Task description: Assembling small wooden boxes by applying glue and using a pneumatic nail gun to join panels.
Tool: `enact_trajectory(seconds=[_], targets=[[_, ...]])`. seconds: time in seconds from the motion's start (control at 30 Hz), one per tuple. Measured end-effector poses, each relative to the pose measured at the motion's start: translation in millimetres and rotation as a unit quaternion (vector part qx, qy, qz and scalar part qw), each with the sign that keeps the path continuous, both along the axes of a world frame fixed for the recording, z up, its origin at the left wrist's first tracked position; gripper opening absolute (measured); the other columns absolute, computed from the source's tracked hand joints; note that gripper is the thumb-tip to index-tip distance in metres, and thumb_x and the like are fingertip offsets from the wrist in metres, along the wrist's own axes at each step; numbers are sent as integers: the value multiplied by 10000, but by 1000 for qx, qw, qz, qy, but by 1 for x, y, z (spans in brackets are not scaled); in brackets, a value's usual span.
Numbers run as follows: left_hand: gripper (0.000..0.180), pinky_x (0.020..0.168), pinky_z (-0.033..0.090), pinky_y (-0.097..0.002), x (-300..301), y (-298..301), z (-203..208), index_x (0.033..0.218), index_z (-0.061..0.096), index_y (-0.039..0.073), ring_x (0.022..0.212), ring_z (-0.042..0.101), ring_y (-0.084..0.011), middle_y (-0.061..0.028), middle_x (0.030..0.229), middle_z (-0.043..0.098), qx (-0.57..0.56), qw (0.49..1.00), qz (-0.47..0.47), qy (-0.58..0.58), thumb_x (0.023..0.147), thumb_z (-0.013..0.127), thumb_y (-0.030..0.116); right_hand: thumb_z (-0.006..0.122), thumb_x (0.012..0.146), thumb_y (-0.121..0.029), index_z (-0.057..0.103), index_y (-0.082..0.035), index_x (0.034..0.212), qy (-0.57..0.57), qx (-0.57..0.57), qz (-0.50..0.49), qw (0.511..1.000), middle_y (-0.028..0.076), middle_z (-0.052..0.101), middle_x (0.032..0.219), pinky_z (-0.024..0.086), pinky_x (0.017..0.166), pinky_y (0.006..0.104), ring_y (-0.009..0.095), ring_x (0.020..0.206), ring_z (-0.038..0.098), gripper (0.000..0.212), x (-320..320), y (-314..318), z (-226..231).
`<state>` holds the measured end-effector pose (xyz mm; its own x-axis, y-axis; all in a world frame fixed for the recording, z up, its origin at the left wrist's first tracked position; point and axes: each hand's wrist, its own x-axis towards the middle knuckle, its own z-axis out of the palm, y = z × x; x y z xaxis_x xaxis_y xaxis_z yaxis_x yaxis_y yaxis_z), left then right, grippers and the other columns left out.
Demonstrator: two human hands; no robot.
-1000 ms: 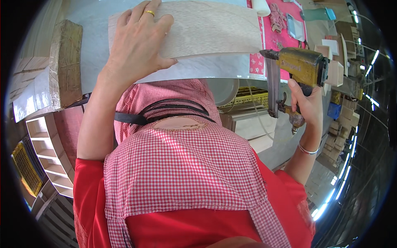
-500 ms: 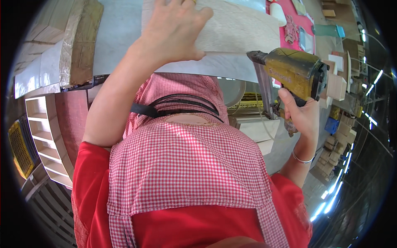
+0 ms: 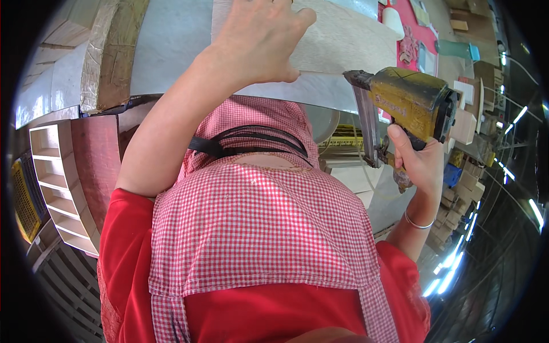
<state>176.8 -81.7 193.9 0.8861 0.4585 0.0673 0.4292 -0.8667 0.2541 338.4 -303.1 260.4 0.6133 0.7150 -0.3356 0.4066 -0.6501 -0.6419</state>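
Note:
A pale wood-grain board (image 3: 349, 43) lies on the grey worktop (image 3: 171, 46). Across its left part rests my left hand (image 3: 266, 43), thumb stretched toward the near edge and fingers spread apart; the far fingertips are cut off by the picture's top. My right hand (image 3: 420, 160) is wrapped round the handle of a worn yellow nail gun (image 3: 409, 100). The gun's dark nose points left, at the board's near edge by its right end; whether it touches cannot be made out. Its magazine slants down toward me.
Left of the worktop stands a taped cardboard carton (image 3: 108, 63), with a pale wooden compartment rack (image 3: 60, 188) below. At the back right are a pink surface (image 3: 420, 37), a white roll (image 3: 392, 23) and a teal-capped bottle (image 3: 457, 50). An air hose (image 3: 364, 163) hangs under the table.
The whole view has shifted slightly, putting the board, my left hand and the nail gun a little farther right in the picture. Both hands keep nearly the same pose.

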Motion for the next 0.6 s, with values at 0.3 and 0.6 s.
enact_trajectory(seconds=[0.3, 0.6], targets=[[603, 997, 374, -537, -5, 2, -41, 1049, 645, 70, 1192, 503, -358, -236, 1207, 557, 29, 987, -16, -155, 593, 840, 413, 712, 918, -180, 633, 6, 1051, 45, 39, -65, 996, -11, 546, 600, 355, 418, 222, 50, 453, 462, 241, -20, -10, -14], [770, 1076, 317, -575, -6, 14, -47, 1218, 569, 58, 1306, 416, -409, -282, 1337, 465, -1, 992, -32, -126, 617, 855, 444, 752, 896, -239, 665, 13, 960, 8, 17, -57, 998, -23, 560, 615, 373, 408, 218, 42, 459, 473, 274, -23, 0, -3]])
